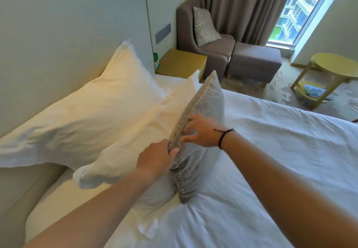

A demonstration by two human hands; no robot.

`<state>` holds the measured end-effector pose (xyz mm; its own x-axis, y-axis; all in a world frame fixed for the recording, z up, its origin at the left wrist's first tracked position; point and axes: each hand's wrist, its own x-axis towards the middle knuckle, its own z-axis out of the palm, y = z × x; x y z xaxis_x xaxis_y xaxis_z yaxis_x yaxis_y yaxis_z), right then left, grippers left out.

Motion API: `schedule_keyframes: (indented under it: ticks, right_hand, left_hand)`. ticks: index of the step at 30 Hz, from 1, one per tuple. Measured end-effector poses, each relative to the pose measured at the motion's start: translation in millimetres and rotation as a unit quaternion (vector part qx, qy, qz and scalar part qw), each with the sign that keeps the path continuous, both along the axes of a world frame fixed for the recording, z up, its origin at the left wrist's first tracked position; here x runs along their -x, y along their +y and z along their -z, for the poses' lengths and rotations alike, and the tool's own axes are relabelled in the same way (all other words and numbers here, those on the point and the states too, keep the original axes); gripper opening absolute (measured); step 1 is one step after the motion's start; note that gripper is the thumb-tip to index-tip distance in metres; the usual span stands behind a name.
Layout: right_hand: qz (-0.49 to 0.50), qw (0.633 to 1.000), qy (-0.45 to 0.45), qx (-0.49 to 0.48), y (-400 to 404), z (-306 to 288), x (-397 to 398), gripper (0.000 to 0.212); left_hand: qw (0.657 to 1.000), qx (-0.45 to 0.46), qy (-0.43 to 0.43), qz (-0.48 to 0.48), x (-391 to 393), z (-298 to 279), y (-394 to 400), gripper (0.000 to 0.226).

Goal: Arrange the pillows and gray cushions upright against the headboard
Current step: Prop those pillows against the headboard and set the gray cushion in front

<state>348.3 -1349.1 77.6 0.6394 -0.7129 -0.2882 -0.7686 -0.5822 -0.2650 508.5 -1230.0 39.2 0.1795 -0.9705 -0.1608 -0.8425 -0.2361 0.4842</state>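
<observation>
Gray cushion (201,131) stands on edge against the front pillow (135,141), left hand (155,158) pinching its near seam and right hand (201,131) spread flat on its face, apparently steadying it upright.

Left grip (157,156) fingers behind gray cushion (201,131); front pillow (135,141) partly hidden.
</observation>
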Motion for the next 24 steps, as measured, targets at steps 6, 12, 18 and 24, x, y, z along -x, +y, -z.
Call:
schedule_keyframes:
  ticks: [6, 12, 18, 24]
  right_hand:
    - [0.175, 0.969, -0.145, -0.099, 43.9, 74.6, -82.5, 0.094]
    - [0.249, 0.950, -0.169, -0.088, 28.1, 77.2, -91.6, 0.060]
    - [0.275, 0.938, -0.204, 0.057, 20.7, 63.8, -98.3, 0.041]
    - [0.157, 0.965, -0.182, 0.104, 19.8, 41.2, -163.8, 0.037]
  left_hand:
    - [0.997, -0.067, -0.009, -0.043, -74.1, 34.2, 28.8, 0.026]
    - [0.991, -0.085, 0.032, -0.096, -131.5, 39.2, 63.1, 0.036]
    - [0.980, -0.030, 0.054, -0.191, -219.0, 40.4, 77.4, 0.033]
    - [0.965, 0.058, -0.035, -0.252, -334.2, 28.1, 63.3, 0.042]
